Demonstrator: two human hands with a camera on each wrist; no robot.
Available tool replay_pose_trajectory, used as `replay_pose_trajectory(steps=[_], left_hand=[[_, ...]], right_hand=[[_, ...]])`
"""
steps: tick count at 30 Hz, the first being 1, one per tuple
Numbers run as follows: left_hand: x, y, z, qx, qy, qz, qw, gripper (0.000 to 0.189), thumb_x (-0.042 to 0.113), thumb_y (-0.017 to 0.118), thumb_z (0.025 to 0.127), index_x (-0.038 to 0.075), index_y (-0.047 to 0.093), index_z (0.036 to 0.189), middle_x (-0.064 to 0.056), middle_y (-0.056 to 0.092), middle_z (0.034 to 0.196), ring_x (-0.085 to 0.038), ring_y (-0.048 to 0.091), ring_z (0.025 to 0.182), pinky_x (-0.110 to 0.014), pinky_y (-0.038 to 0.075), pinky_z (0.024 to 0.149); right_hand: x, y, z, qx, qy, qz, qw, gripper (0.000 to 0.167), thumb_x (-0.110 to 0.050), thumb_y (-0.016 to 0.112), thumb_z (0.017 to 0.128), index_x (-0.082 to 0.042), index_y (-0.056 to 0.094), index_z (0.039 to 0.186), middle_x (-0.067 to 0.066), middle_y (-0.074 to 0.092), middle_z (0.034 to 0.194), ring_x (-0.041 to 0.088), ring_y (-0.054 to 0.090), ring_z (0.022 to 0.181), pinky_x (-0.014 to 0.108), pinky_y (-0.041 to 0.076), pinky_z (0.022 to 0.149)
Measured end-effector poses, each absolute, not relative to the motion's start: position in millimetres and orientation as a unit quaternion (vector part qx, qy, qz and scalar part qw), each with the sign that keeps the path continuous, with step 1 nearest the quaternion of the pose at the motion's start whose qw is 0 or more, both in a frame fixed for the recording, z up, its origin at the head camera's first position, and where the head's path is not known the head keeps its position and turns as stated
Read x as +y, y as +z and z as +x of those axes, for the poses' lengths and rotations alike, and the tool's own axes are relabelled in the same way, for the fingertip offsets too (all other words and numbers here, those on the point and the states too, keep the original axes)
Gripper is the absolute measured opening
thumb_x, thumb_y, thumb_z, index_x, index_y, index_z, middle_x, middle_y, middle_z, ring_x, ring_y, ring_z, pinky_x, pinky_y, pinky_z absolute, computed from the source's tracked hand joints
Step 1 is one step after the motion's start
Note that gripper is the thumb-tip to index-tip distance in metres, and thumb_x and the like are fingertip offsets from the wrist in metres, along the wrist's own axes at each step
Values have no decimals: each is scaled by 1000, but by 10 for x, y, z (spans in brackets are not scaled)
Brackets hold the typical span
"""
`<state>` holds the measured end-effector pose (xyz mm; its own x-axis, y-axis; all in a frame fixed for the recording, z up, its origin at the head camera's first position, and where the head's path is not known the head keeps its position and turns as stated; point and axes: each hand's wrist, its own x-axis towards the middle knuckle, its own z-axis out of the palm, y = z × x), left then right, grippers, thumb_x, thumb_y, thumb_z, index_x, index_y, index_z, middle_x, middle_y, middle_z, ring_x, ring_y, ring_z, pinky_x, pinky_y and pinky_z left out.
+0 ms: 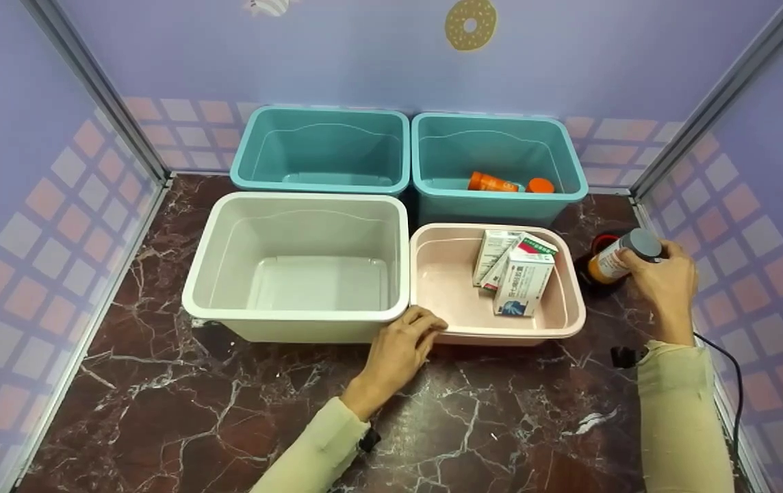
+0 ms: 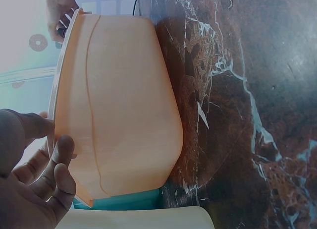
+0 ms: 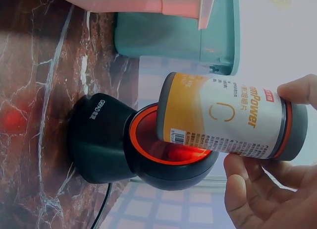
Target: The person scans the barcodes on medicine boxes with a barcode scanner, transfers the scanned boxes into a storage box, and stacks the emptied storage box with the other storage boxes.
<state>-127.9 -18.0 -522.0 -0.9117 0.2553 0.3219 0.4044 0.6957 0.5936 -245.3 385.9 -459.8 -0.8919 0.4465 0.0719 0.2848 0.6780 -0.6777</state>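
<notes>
My right hand (image 1: 666, 279) gripping the bottle (image 3: 220, 117) by its capped end, bottle tilted at the black scanner (image 3: 101, 144), near the right edge of the worktop (image 1: 159, 411), my left hand (image 1: 398, 348) pinching the pink bin (image 1: 501, 333) rim, cartons (image 1: 523, 286) inside.

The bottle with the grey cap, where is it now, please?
The bottle is at the right of the head view, held in the right hand close to the black scanner, right of the pink bin.
</notes>
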Motion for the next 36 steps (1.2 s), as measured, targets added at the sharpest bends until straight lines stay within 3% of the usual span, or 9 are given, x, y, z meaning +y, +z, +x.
replay_pose_trajectory(steps=[17, 36], left_hand=[[-178, -5240, -1276, -910, -344, -190, 129, 13, 23, 65, 97, 23, 72, 108, 8, 65, 108, -12, 69, 85, -25, 59, 70], [-189, -5230, -1275, -912, -342, -190, 125, 15, 22, 65, 96, 23, 72, 109, 7, 66, 109, -14, 70, 89, -25, 60, 74]], right_hand=[[3927, -4616, -2468, -903, 341, -234, 120, 83, -58, 65, 82, -1, 51, 141, 22, 55, 141, 44, 48, 131, 52, 35, 113], [3842, -4556, -2438, -907, 339, -209, 133, 76, -55, 66, 83, 2, 56, 133, 24, 59, 134, 46, 51, 123, 54, 38, 109]])
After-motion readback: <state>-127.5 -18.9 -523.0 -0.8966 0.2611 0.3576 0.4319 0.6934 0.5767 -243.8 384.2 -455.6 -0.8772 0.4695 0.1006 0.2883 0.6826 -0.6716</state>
